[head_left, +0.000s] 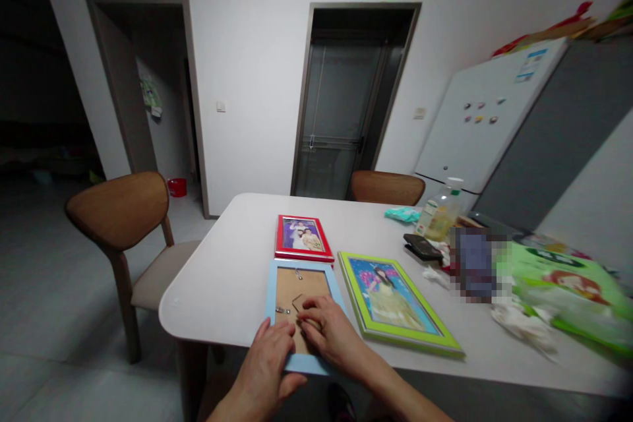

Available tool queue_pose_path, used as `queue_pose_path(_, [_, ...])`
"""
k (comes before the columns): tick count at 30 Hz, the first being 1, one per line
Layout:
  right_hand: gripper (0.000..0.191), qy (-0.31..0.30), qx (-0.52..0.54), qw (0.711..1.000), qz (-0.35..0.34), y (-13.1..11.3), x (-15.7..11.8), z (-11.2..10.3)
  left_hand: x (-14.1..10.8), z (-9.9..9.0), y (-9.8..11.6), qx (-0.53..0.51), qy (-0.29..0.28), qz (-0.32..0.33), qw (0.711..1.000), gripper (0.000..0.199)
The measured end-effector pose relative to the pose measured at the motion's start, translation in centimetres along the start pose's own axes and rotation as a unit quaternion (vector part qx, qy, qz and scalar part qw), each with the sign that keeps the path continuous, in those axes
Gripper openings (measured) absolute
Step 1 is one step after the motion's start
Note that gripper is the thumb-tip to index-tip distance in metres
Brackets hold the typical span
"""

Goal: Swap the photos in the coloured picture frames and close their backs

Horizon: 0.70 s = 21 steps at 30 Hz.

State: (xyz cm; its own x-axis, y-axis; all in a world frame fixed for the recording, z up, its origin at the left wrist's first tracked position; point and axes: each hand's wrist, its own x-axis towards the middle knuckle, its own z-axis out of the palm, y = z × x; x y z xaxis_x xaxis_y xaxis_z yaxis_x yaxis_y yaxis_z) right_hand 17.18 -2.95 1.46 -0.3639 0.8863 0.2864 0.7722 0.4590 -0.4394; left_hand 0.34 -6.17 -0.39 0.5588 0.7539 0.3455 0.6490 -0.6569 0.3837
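A light blue picture frame (271,290) lies back side up at the table's front edge, its brown backing board (311,282) showing metal clips and a bent wire piece. My left hand (270,362) grips the frame's lower left side, thumb at the near edge and fingers over the backing. My right hand (331,336) rests on the right part of the backing, its fingers bent together near the wire piece; whatever is between the fingertips is too small to tell. Behind is a red frame (302,237) with a photo, and to the right a green frame (395,297) with another photo.
The white table (217,277) also carries a bottle (439,214), a black wallet-like item (422,247), crumpled tissue (527,326) and a green package (568,277) on the right. Brown chairs (121,208) stand at the left and behind. A fridge (475,119) is at the back right.
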Motion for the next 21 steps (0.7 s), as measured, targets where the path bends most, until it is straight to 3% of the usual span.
queue_pose_path(8, [0.018,-0.012,-0.020,1.000,-0.001,-0.8,4.3,2.2,0.1,0.3,0.1,-0.024,0.030,-0.011,0.999,0.033])
queue_pose_path(12, [0.016,0.020,-0.024,0.999,0.024,-0.5,5.1,3.0,0.1,0.3,0.2,-0.039,0.033,-0.019,0.999,0.032])
queue_pose_path(17, [0.020,0.022,-0.005,0.999,0.024,0.7,5.4,2.7,0.1,0.0,0.4,-0.047,0.023,-0.030,0.998,0.036])
queue_pose_path(21, [0.027,0.048,-0.064,0.992,0.093,2.3,6.3,2.2,0.0,0.1,0.2,-0.039,0.015,-0.025,0.999,0.045])
